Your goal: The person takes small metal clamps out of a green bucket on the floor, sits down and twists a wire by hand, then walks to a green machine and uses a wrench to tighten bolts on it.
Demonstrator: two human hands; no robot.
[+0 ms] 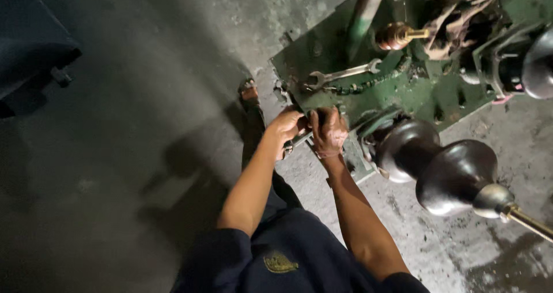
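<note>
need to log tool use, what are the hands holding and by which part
Both hands, left hand and right hand, close on a wrench by its handle; its head is hidden.

Wrench [343, 74] on machine base [415, 94]

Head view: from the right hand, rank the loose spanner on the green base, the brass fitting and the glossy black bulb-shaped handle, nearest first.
Measured from the right hand:
1. Loose spanner, lying on the green base just above the hand.
2. Glossy black bulb-shaped handle, off to the right.
3. Brass fitting, top of the machine, farthest.
</note>
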